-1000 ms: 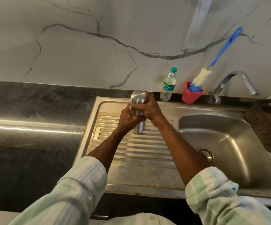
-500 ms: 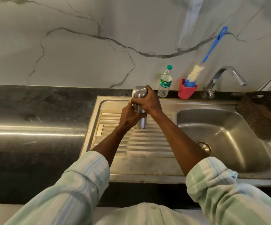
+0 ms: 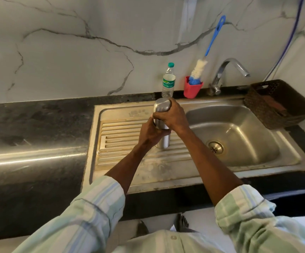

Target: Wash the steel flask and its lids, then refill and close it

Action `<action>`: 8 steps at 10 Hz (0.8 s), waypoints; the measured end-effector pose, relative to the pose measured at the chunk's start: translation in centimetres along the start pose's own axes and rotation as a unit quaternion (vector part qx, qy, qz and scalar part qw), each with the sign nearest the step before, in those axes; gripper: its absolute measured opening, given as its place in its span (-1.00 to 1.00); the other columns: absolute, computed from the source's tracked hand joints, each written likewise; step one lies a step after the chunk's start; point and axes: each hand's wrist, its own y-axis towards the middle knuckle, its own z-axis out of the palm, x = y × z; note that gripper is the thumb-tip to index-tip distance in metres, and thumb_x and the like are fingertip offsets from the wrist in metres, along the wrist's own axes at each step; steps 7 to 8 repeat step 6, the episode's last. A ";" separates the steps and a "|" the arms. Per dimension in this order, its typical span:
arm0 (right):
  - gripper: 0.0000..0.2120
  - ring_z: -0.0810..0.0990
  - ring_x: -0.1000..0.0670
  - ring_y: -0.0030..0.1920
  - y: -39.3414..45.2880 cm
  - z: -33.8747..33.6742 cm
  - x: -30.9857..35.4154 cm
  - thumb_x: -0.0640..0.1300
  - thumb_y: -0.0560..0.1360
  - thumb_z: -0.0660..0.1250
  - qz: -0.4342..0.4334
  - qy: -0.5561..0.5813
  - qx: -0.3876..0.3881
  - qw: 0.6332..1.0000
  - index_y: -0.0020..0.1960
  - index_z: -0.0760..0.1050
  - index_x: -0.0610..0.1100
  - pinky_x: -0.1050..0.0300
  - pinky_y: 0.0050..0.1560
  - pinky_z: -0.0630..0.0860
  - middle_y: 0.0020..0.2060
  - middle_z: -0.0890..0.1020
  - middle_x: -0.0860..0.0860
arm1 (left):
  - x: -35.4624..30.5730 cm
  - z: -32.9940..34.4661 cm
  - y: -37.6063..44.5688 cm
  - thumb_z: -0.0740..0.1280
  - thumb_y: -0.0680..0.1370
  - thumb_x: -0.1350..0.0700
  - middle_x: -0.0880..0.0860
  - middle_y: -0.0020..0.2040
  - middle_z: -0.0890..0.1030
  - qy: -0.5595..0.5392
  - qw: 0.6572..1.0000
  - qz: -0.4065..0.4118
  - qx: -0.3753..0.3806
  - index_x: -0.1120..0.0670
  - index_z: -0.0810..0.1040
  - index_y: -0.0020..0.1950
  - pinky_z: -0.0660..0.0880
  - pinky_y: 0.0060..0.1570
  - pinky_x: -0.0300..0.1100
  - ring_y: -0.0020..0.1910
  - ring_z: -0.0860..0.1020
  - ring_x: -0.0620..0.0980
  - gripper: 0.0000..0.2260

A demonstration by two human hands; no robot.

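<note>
The steel flask [image 3: 163, 142] stands upright on the ribbed drainboard [image 3: 122, 141] of the sink unit. My left hand [image 3: 150, 133] is wrapped around the flask's middle. My right hand [image 3: 173, 115] grips the rounded steel cap [image 3: 160, 105] at its top. Most of the flask's body is hidden by both hands; only the cap's left side and the bottom end show.
The sink basin [image 3: 239, 136] lies right of the flask, with a tap [image 3: 226, 73] behind it. A plastic water bottle [image 3: 168, 81] and a red cup [image 3: 192, 89] holding a blue bottle brush [image 3: 212, 39] stand at the back. A dark woven basket [image 3: 279, 103] sits far right. Black counter [image 3: 34, 128] spreads left.
Both hands stay on the flask in the same grip. The camera has tilted and shifted, so more of the sink and basket shows on the right.
</note>
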 end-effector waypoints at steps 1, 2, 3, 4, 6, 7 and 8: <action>-0.37 0.53 -0.04 0.19 -0.3 0.0 -0.7 -0.08 0.34 0.58 0.008 0.034 0.001 0.999 0.32 0.39 -0.13 0.15 0.12 0.44 0.21 0.58 -0.05 | -0.3 0.0 -0.3 0.63 0.30 -0.02 0.11 0.13 0.67 0.017 1.000 0.011 0.010 0.10 0.46 0.36 0.59 0.01 0.05 0.06 0.63 0.13 -0.30; -0.33 0.53 0.00 0.14 -0.5 0.0 -1.2 0.00 0.30 0.61 0.007 0.065 0.008 0.998 0.30 0.40 -0.11 0.16 0.11 0.46 0.18 0.58 -0.01 | -0.5 0.2 -0.7 0.60 0.35 -0.03 0.14 0.16 0.66 0.023 1.000 0.003 0.016 0.12 0.39 0.42 0.59 0.01 0.05 0.07 0.63 0.14 -0.27; -0.28 0.55 0.02 0.14 -0.6 -0.8 -1.4 0.08 0.27 0.62 -0.003 0.074 0.047 0.996 0.31 0.39 -0.09 0.22 0.05 0.46 0.15 0.58 0.02 | -1.0 0.5 -1.5 0.58 0.38 -0.02 0.11 0.20 0.64 0.014 1.000 -0.010 0.010 0.07 0.34 0.47 0.60 0.06 0.02 0.10 0.63 0.13 -0.26; -0.19 0.54 -0.03 0.21 -0.3 -2.0 -1.6 0.19 0.28 0.57 -0.003 0.058 0.120 0.991 0.38 0.32 -0.07 0.10 0.16 0.50 0.22 0.54 0.01 | -1.6 1.0 -1.8 0.59 0.39 0.01 0.10 0.25 0.61 0.017 0.999 -0.027 -0.004 0.06 0.32 0.48 0.54 0.05 -0.10 0.15 0.61 0.10 -0.26; -0.12 0.36 -0.06 0.43 -1.7 -7.6 -4.0 0.30 0.41 0.41 -0.029 0.035 0.089 0.995 0.53 0.19 -0.12 0.04 0.37 0.34 0.48 0.35 -0.07 | -2.3 4.0 -4.4 0.63 0.31 -0.03 0.13 0.46 0.37 -0.023 0.985 -0.058 -0.159 0.09 0.20 0.54 0.45 0.32 0.04 0.40 0.39 0.11 -0.07; -0.12 0.36 -0.06 0.43 -1.7 -7.6 -4.0 0.30 0.41 0.41 -0.029 0.035 0.089 0.995 0.53 0.19 -0.12 0.04 0.37 0.34 0.48 0.35 -0.07 | -2.3 4.0 -4.4 0.63 0.31 -0.03 0.13 0.46 0.37 -0.023 0.985 -0.058 -0.159 0.09 0.20 0.54 0.45 0.32 0.04 0.40 0.39 0.11 -0.07; -0.12 0.36 -0.06 0.43 -1.7 -7.6 -4.0 0.30 0.41 0.41 -0.029 0.035 0.089 0.995 0.53 0.19 -0.12 0.04 0.37 0.34 0.48 0.35 -0.07 | -2.3 4.0 -4.4 0.63 0.31 -0.03 0.13 0.46 0.37 -0.023 0.985 -0.058 -0.159 0.09 0.20 0.54 0.45 0.32 0.04 0.40 0.39 0.11 -0.07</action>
